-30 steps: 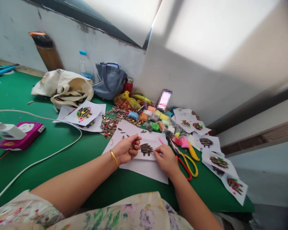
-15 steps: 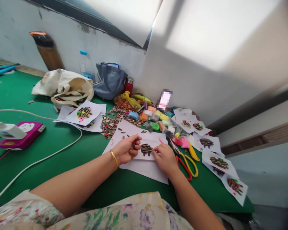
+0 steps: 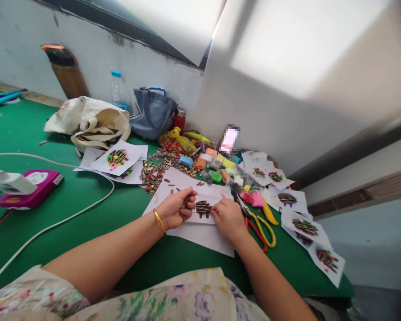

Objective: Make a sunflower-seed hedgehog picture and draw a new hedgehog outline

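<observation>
My left hand (image 3: 177,207) is curled around some sunflower seeds, held just above white paper (image 3: 200,240). To its right on the paper is a hedgehog-shaped figure (image 3: 203,208) covered in striped sunflower seeds, with small dark feet below. My right hand (image 3: 230,218) has its fingers pinched together at the figure's right edge; whatever lies between the fingertips is hidden. A few loose seeds (image 3: 167,180) rest on the upper left of the paper. Beside my right hand lie scissors with red and yellow handles (image 3: 265,232).
A seed pile (image 3: 157,174) and packs of coloured clay (image 3: 200,163) lie behind the paper. Finished seed pictures (image 3: 305,227) line the right edge, with others (image 3: 115,161) at left. A white cable (image 3: 87,203) crosses the left side from a purple power strip (image 3: 42,189).
My right hand has shifted very slightly at the figure's right edge. My left hand stays in place, curled around the seeds.
</observation>
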Demonstrator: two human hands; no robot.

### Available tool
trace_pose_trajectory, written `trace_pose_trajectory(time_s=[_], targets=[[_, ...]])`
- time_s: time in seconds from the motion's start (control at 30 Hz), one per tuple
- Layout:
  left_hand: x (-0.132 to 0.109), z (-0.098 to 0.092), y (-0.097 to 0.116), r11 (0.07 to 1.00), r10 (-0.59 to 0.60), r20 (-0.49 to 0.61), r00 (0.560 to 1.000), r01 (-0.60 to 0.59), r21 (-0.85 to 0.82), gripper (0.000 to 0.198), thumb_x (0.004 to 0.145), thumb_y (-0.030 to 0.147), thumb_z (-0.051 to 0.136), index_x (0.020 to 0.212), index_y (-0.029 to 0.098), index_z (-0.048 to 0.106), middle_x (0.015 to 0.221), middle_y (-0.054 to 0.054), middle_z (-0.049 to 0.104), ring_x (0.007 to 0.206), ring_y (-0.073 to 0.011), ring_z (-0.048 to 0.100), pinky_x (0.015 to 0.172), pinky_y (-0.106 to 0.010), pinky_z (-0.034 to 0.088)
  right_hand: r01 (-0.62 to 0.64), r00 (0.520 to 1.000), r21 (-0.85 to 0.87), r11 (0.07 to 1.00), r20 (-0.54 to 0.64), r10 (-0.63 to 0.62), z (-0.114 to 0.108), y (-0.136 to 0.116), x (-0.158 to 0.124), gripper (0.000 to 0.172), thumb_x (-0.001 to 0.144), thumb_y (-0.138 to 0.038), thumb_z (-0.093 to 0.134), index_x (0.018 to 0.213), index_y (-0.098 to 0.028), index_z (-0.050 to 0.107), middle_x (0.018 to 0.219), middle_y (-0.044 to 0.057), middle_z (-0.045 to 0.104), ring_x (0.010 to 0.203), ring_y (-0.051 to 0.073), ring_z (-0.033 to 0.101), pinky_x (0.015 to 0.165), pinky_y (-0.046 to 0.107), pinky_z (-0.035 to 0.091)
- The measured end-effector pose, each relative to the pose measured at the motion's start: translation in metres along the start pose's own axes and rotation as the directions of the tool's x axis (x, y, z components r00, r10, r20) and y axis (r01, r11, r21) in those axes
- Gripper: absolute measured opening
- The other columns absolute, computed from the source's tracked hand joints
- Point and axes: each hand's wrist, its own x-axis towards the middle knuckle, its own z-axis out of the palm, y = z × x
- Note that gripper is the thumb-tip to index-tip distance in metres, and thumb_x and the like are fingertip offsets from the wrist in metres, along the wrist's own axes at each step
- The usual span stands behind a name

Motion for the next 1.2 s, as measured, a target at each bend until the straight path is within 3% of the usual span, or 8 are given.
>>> trace_pose_trajectory(time_s=[0.4, 0.6, 0.73, 0.83, 0.97, 1.1, 1.13, 1.2], targets=[[0.0, 0.0, 0.0, 1.0, 0.005, -0.015, 1.0, -0.005, 0.005, 0.018, 0.093, 0.028, 0.053, 0.084, 0.013, 0.053, 0.066, 0.004, 0.041, 0.044, -0.0017, 0.042, 0.03, -0.008, 0.022, -0.002, 1.0, 0.015, 1.0, -0.026, 0.002, 0.007, 0.007, -0.002, 0.011, 0.087, -0.029, 0.066, 0.079, -0.022, 0.071, 0.083, 0.004, 0.065, 0.087, 0.02, 0.055, 0.074, 0.033, 0.032], [0.0, -0.001, 0.004, 1.0, 0.014, -0.024, 1.0, -0.014, -0.021, 0.017, 0.092, 0.027, 0.054, 0.083, 0.013, 0.054, 0.064, 0.004, 0.041, 0.044, -0.0022, 0.043, 0.03, -0.008, 0.021, 0.014, 0.994, 0.21, 0.978, -0.113, 0.01, 0.0, 0.017, -0.004, 0.012, 0.088, -0.03, 0.063, 0.085, -0.02, 0.07, 0.086, 0.004, 0.066, 0.088, 0.021, 0.057, 0.081, 0.033, 0.038], [0.001, -0.002, 0.011, 0.996, 0.014, -0.024, 1.0, -0.016, -0.087, 0.021, 0.093, 0.031, 0.05, 0.081, 0.014, 0.053, 0.065, 0.003, 0.042, 0.046, -0.0039, 0.046, 0.03, -0.009, 0.024, -0.031, 0.981, 0.342, 0.939, -0.17, 0.094, -0.008, 0.029, -0.001, 0.02, 0.093, -0.029, 0.053, 0.085, -0.019, 0.068, 0.086, 0.006, 0.065, 0.087, 0.02, 0.057, 0.082, 0.033, 0.042], [0.003, -0.004, 0.017, 0.991, 0.031, -0.044, 0.999, -0.037, -0.13, 0.028, 0.095, 0.036, 0.044, 0.081, 0.014, 0.053, 0.066, 0.001, 0.044, 0.047, -0.0057, 0.048, 0.03, -0.01, 0.025, -0.067, 0.982, 0.375, 0.925, -0.142, 0.128, -0.008, 0.037, 0.005, 0.022, 0.094, -0.029, 0.049, 0.088, -0.019, 0.069, 0.089, 0.006, 0.065, 0.089, 0.021, 0.058, 0.083, 0.034, 0.044], [0.004, -0.007, 0.036, 0.977, 0.069, -0.058, 0.996, -0.079, -0.199, 0.023, 0.096, 0.029, 0.041, 0.083, 0.014, 0.052, 0.063, 0.003, 0.044, 0.042, -0.0043, 0.045, 0.028, -0.009, 0.021, -0.075, 0.99, 0.372, 0.925, -0.082, 0.113, 0.0, 0.045, 0.016, 0.023, 0.093, -0.029, 0.048, 0.091, -0.02, 0.07, 0.091, 0.006, 0.066, 0.092, 0.022, 0.059, 0.084, 0.034, 0.045], [0.002, -0.007, 0.071, 0.955, 0.237, -0.054, 0.97, -0.243, -0.172, 0.011, 0.091, 0.017, 0.048, 0.08, 0.015, 0.051, 0.061, 0.005, 0.043, 0.038, -0.0026, 0.04, 0.029, -0.01, 0.018, -0.066, 0.993, 0.373, 0.925, -0.069, 0.098, 0.008, 0.047, 0.024, 0.024, 0.093, -0.029, 0.048, 0.09, -0.02, 0.07, 0.09, 0.006, 0.066, 0.092, 0.022, 0.059, 0.085, 0.035, 0.045], [0.002, -0.008, 0.081, 0.938, 0.317, -0.078, 0.945, -0.325, -0.12, 0.008, 0.089, 0.015, 0.049, 0.08, 0.015, 0.052, 0.062, 0.005, 0.044, 0.039, -0.0026, 0.04, 0.03, -0.011, 0.018, -0.065, 0.992, 0.382, 0.922, -0.076, 0.102, 0.009, 0.047, 0.025, 0.024, 0.093, -0.029, 0.048, 0.09, -0.02, 0.07, 0.09, 0.006, 0.066, 0.092, 0.022, 0.059, 0.085, 0.035, 0.045], [0.004, -0.01, 0.099, 0.864, 0.501, -0.168, 0.849, -0.5, 0.051, 0.002, 0.083, 0.013, 0.055, 0.083, 0.015, 0.055, 0.064, 0.004, 0.048, 0.042, -0.0032, 0.043, 0.032, -0.011, 0.02, -0.06, 0.99, 0.403, 0.913, -0.09, 0.105, 0.012, 0.046, 0.026, 0.025, 0.094, -0.029, 0.047, 0.091, -0.02, 0.07, 0.091, 0.007, 0.067, 0.092, 0.022, 0.059, 0.085, 0.035, 0.045]])
